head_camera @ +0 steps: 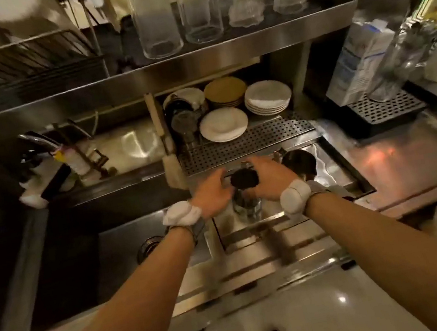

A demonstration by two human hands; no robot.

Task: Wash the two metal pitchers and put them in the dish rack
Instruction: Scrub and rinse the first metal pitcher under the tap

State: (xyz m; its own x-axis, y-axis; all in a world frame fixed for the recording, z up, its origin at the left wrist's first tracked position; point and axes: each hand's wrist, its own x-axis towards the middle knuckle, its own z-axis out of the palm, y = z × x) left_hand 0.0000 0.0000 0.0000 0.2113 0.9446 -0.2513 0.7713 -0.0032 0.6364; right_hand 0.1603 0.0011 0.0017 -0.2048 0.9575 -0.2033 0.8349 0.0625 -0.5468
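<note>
Left hand (212, 192): at the left side of the first pitcher (247, 209); fingers curled round it, holding it upright.
Right hand (266, 178): on the pitcher's right and top; fingers bent over a dark pad (244, 179) that sits at the pitcher's mouth, gripping it. Motion blur hides the fingertips.
First pitcher: shiny metal, standing in a sunken steel basin (335, 171) set into the tabletop (420, 156), between the two hands.
Second pitcher (299, 164): in the same basin, just right of the right hand, not touched, mouth facing the camera.
Dish rack (18, 66): dark wire, on the upper shelf far left, well apart from both pitchers; pale dishes blurred above it.
Sink (117, 259): deep and dark, left of the basin, drain visible near the left wrist.
Tap (37, 140): behind the sink, spout pointing right.
Perforated tray (239, 144): just behind the basin.
Plates (268, 96): stacked under the shelf, behind the perforated tray.
Glasses (156, 16): upside down in a row on the upper shelf.
Carton (360, 64): white and blue, upright at the right.
Wrists: a white band on each.
</note>
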